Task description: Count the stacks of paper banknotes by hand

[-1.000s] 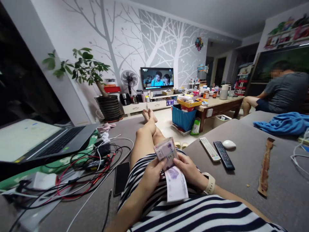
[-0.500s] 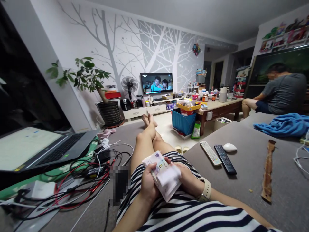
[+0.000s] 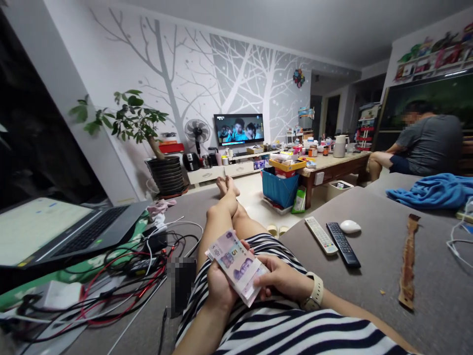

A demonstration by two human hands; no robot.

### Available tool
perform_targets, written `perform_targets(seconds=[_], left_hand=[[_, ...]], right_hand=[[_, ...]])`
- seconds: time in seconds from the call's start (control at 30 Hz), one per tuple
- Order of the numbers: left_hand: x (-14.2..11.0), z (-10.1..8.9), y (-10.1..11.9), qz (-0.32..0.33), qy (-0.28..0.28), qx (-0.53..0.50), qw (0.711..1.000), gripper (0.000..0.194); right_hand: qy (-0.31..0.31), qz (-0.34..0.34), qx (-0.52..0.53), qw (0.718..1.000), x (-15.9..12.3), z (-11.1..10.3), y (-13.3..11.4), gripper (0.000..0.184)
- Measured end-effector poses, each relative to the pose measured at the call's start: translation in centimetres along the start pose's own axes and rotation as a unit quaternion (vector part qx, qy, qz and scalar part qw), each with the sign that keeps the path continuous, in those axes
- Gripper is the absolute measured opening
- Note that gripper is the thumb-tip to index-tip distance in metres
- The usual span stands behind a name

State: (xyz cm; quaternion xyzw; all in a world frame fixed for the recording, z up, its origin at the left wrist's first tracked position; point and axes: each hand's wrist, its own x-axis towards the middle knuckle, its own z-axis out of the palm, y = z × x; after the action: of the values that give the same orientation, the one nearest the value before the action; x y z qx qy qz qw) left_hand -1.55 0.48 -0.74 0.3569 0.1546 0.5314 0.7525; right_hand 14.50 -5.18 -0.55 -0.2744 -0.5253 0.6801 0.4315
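A stack of purple banknotes rests in my left hand, which cups it from below over my lap in a striped dress. My right hand, with a pale watch at the wrist, pinches the stack's near right edge with thumb and fingers. The top note lies flat and shows a "5". My bare legs stretch forward, crossed at the ankles.
An open laptop and a tangle of cables lie on my left. A phone lies beside my hip. Two remotes, a white mouse and a wooden back scratcher lie on the grey sofa to my right. Another person sits at far right.
The note that hung down folded from the stack has been laid flat on top. Both hands sank lower onto my lap with the stack.
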Motion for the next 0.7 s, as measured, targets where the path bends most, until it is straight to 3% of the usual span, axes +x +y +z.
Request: perform_targets(seconds=[0.17,0.3,0.7], left_hand=[[-0.3,1.2,0.2,-0.02,0.079,-0.015,0.997,0.057],[-0.4,1.5,0.3,-0.021,0.069,-0.017,0.997,0.052],[-0.9,2.1,-0.2,-0.04,0.089,-0.037,0.995,0.06]], right_hand=[[-0.034,0.001,0.001,0.999,-0.1,-0.3,0.1,0.053],[-0.024,0.023,0.001,0.999,0.1,-0.7,0.4,0.044],[0.009,0.067,-0.013,0.998,0.0,-0.9,1.0,0.042]])
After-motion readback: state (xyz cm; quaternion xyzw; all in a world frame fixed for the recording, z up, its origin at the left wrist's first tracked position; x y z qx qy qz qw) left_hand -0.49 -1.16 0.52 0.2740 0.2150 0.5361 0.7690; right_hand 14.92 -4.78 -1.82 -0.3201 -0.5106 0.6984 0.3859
